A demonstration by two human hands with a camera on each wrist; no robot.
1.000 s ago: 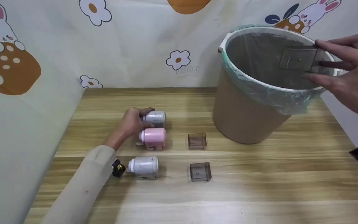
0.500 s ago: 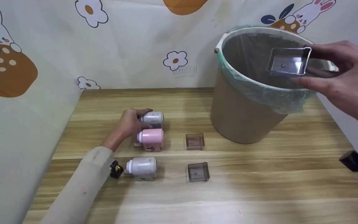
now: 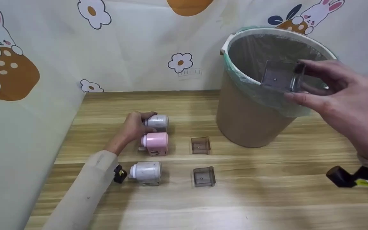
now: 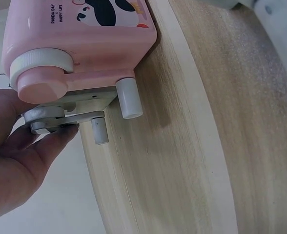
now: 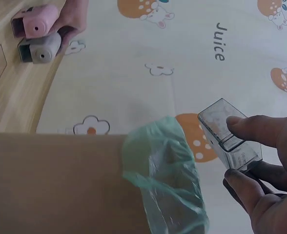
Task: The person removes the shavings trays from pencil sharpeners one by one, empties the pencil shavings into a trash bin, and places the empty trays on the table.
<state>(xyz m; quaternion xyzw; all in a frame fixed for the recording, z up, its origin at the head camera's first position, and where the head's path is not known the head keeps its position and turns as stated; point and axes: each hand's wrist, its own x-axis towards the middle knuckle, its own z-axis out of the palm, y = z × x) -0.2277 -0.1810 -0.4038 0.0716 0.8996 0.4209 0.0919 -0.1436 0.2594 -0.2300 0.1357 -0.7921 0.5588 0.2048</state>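
Observation:
My left hand (image 3: 134, 126) grips the rear grey crank pencil sharpener (image 3: 159, 122) on the table. Its crank (image 4: 82, 118) shows by the fingers in the left wrist view. Right beside it is a pink sharpener (image 3: 157, 143) with a panda print, and a second grey sharpener (image 3: 147, 172) lies nearer the front. Over the near rim of the bin, my right hand (image 3: 347, 99) pinches a clear shavings drawer (image 3: 278, 78) between thumb and fingers. In the right wrist view this drawer (image 5: 219, 122) looks see-through. Two smoky drawers, one brownish (image 3: 200, 145) and one grey (image 3: 204, 176), rest on the table.
A tan bin (image 3: 251, 124) with a white rim and a green plastic liner (image 3: 248, 86) stands at the back right of the wooden table (image 3: 267, 198). Behind and to the left rise walls covered with a rabbit-and-flower print sheet (image 3: 133, 48).
My right hand has brought the clear drawer left and down from over the bin's mouth to its near rim, turning it on the way. The left hand keeps its grip on the rear grey sharpener.

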